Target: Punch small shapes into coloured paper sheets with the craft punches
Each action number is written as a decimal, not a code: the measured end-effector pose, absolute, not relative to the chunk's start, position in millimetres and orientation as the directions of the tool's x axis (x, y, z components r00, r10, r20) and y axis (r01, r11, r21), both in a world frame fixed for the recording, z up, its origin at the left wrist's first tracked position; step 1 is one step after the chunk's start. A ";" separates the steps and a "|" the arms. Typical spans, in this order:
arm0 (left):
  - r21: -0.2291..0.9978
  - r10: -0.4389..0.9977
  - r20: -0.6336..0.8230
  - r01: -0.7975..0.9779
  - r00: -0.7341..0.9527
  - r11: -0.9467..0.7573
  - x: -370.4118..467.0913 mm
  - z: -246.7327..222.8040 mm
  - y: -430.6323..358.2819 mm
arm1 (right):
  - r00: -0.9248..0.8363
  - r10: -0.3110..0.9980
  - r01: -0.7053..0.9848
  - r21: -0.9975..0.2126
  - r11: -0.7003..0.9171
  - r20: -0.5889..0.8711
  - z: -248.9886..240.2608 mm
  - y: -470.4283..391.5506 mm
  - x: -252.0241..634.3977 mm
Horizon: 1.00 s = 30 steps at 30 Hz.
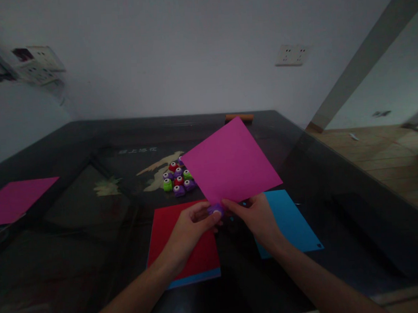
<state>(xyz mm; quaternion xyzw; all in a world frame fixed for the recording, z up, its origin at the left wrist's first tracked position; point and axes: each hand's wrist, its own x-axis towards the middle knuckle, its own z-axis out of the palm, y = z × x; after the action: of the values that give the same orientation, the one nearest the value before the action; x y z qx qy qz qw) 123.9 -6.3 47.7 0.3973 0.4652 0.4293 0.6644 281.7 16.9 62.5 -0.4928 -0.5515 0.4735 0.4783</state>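
Observation:
A small purple one-eyed paper punch (215,211) is gripped in my left hand (188,225), between thumb and fingers. My right hand (259,219) pinches the lower corner of a magenta paper sheet (232,162), which slants up and away. That corner is at the punch; whether it sits inside the slot cannot be made out. Under my left hand lies a stack of paper with a red sheet (167,228) on top. A blue sheet (293,222) with a small dark cut-out near its lower right corner lies partly beneath my right hand. Tiny blue bits (232,219) lie between the hands.
Several purple, red and green one-eyed punches (178,180) are clustered on the dark glossy table (78,266). Another magenta sheet (18,199) rests at the far left. An orange-brown roll-like object (239,117) lies by the wall at the back edge.

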 end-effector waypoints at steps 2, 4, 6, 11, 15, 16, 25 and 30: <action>0.922 0.940 -0.273 -0.221 0.205 0.317 124.0 46.9 -6.9 | -0.054 0.997 0.098 -0.993 0.065 0.060 61.8 16.9 281.5; 0.921 0.941 -0.271 -0.231 0.203 0.315 124.2 46.1 -7.3 | -0.050 0.996 0.094 -0.993 0.073 0.069 61.7 17.1 281.0; 0.921 0.944 -0.269 -0.236 0.193 0.310 124.6 45.4 -7.4 | -0.047 0.996 0.090 -0.993 0.079 0.075 62.6 17.1 280.1; 0.926 0.947 -0.251 -0.234 0.200 0.294 126.0 45.0 -7.4 | -0.031 0.998 0.118 -0.991 0.060 0.057 65.4 16.4 278.9; 0.932 0.954 -0.231 -0.238 0.193 0.274 126.1 46.4 -8.2 | -0.046 0.999 0.116 -0.993 0.031 0.026 62.8 16.1 279.9; 0.932 0.954 -0.228 -0.240 0.193 0.271 126.0 46.9 -8.5 | -0.049 0.998 0.111 -0.993 0.034 0.029 61.8 16.1 280.1; 0.937 0.950 -0.243 -0.207 0.198 0.283 125.2 46.9 -8.7 | -0.048 0.998 0.129 -0.991 0.041 0.035 61.9 15.1 279.0; 0.946 0.954 -0.238 -0.180 0.182 0.271 125.2 46.5 -9.0 | -0.041 0.999 0.123 -0.992 0.039 0.034 62.6 14.8 278.6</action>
<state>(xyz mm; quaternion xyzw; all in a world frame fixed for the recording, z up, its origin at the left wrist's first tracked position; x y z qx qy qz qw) 125.2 -9.0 46.5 0.4155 0.4659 0.4382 0.6467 278.6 14.8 62.6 -0.5110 -0.5486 0.4686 0.4673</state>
